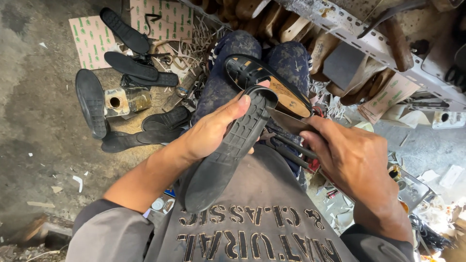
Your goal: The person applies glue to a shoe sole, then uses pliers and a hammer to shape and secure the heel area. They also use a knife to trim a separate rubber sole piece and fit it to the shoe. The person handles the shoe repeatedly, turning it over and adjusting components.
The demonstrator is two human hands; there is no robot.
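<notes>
**Black rubber sole held against a shoe over the lap**

Nearest the camera is the grey printed shirt (252, 228) of the person, filling the bottom of the view; just above it the long black ribbed rubber sole (228, 150) runs diagonally, its heel end low over the shirt and its toe end curling up against the shoe; the left hand (211, 131) wraps around the sole from the left, fingers closed on its edge and thumb pressed along its upper part near the toe; right of the sole the right hand (349, 160) is closed around the rear part of the black woven-strap shoe with tan insole (272, 85), though its fingertips are hidden under the shoe, so how tightly they pinch I cannot tell; the shoe sits just above the sole's toe end, touching it, over knees in dark blue patterned trousers (286, 56); left of the sole, well apart on the stained concrete floor (34, 97), lie several loose black rubber soles (91, 102) around a small dented metal tin (124, 100); beyond them lie pale cardboard sheets with green marks (90, 39); above and right of the sole a perforated metal shelf rail (359, 36) crosses the corner, with wooden shoe lasts (286, 26) beneath it.
</notes>
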